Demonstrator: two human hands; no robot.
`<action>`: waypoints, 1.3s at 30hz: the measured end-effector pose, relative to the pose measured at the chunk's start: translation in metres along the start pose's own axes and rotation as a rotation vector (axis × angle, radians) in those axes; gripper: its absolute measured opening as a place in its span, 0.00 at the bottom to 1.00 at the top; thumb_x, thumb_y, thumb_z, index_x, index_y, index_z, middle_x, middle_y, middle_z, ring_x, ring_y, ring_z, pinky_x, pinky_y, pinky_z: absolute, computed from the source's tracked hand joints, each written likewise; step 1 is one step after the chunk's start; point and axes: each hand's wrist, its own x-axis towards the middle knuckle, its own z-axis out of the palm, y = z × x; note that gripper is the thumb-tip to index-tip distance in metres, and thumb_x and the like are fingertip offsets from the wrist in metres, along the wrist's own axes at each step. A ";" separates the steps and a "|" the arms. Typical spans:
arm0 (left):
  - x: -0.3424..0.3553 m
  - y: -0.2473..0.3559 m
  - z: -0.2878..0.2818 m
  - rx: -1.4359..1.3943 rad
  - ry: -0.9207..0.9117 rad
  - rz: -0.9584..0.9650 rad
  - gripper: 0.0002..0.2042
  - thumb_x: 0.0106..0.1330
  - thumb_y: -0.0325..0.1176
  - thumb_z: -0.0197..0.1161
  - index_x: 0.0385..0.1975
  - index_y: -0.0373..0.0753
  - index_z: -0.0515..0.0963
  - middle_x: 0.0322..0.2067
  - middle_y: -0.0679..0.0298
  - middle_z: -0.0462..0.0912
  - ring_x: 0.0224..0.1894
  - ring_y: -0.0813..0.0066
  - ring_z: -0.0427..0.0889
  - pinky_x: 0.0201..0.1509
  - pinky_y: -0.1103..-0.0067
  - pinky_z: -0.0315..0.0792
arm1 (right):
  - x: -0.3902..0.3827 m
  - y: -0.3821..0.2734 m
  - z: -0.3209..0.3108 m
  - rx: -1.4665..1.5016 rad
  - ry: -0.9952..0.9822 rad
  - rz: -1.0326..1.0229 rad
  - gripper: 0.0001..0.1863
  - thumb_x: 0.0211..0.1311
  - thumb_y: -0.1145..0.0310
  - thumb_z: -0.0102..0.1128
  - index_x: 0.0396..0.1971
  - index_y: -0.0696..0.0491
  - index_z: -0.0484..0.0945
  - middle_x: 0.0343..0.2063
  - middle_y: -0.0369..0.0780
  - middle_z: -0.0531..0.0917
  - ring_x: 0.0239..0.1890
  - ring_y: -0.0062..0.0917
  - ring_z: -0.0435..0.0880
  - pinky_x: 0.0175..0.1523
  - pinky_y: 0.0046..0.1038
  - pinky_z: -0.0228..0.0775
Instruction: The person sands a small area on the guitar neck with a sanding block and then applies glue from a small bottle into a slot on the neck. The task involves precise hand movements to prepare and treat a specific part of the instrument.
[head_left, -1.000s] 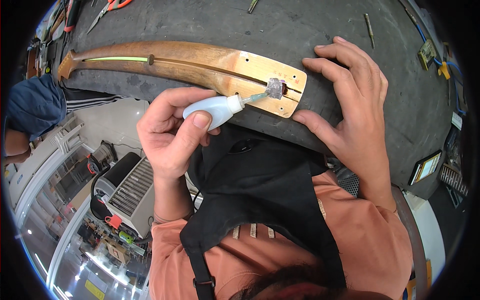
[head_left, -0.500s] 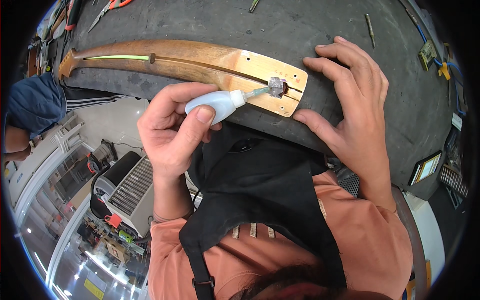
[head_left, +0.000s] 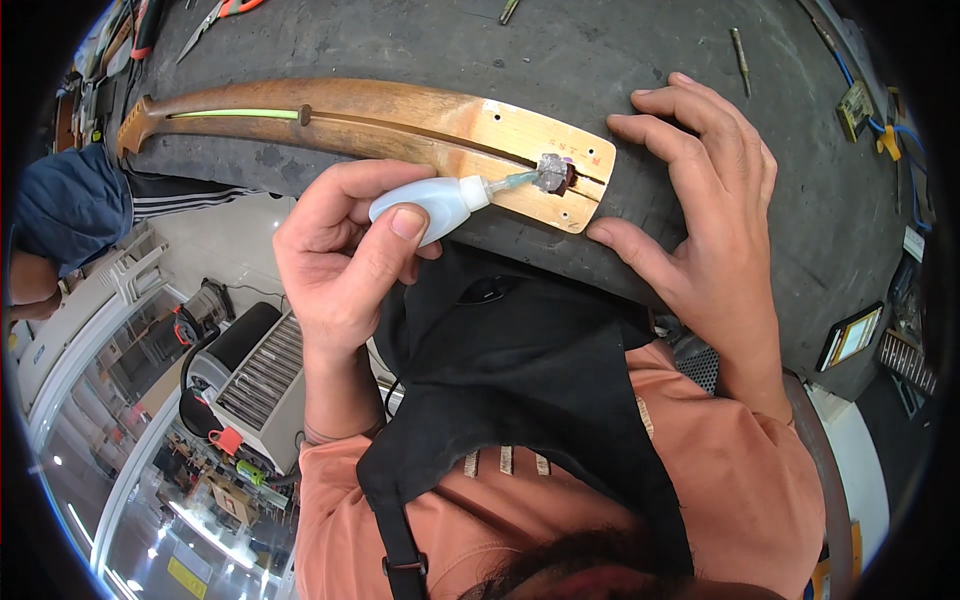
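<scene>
A wooden guitar neck [head_left: 400, 108] lies back side up on the dark worktop, with a long groove down its middle. A bright green strip [head_left: 235, 114] sits in the groove's left part. Around the groove at the pale heel end is a shiny grey patch [head_left: 551, 172] beside a dark recess. My left hand [head_left: 335, 255] pinches a small translucent squeeze bottle [head_left: 425, 205], tilted sideways, its thin nozzle tip at the grey patch. My right hand [head_left: 705, 195] rests open with bent, spread fingers around the heel's end; thumb and index finger are close to its corners.
Scissors with orange handles [head_left: 215, 22] and other hand tools lie at the far left. A thin metal rod [head_left: 740, 62] lies beyond my right hand. A small lit screen [head_left: 852, 336] stands at the right. Another person's dark blue clothing [head_left: 65, 210] shows at the left edge.
My left hand and the squeeze bottle have shifted very slightly left. The neck and my right hand stay in place.
</scene>
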 end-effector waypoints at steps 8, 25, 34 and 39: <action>-0.001 0.001 -0.005 0.016 -0.040 -0.002 0.14 0.77 0.26 0.72 0.56 0.25 0.85 0.38 0.55 0.93 0.31 0.80 0.89 0.29 0.87 0.77 | 0.000 -0.001 -0.001 0.010 0.001 0.003 0.38 0.51 0.51 0.86 0.62 0.49 0.85 0.67 0.39 0.83 0.78 0.43 0.75 0.78 0.46 0.57; 0.002 0.001 -0.002 0.115 -0.045 0.033 0.18 0.78 0.33 0.71 0.58 0.23 0.83 0.40 0.51 0.91 0.30 0.77 0.89 0.27 0.86 0.74 | 0.000 0.000 0.000 0.006 0.001 0.006 0.38 0.50 0.51 0.87 0.62 0.50 0.85 0.67 0.39 0.84 0.78 0.43 0.75 0.78 0.46 0.57; 0.002 0.001 0.000 0.115 -0.018 0.027 0.18 0.78 0.32 0.70 0.57 0.22 0.83 0.39 0.51 0.91 0.30 0.77 0.88 0.27 0.87 0.74 | 0.001 -0.001 -0.001 0.009 0.001 0.007 0.39 0.49 0.52 0.87 0.62 0.49 0.85 0.66 0.39 0.84 0.78 0.43 0.75 0.78 0.46 0.57; 0.002 0.002 0.001 0.118 0.007 0.022 0.18 0.78 0.32 0.70 0.57 0.22 0.83 0.39 0.52 0.91 0.29 0.77 0.88 0.27 0.87 0.73 | 0.000 -0.001 -0.001 0.013 0.000 0.012 0.39 0.48 0.53 0.87 0.62 0.49 0.85 0.67 0.39 0.84 0.78 0.44 0.75 0.78 0.46 0.56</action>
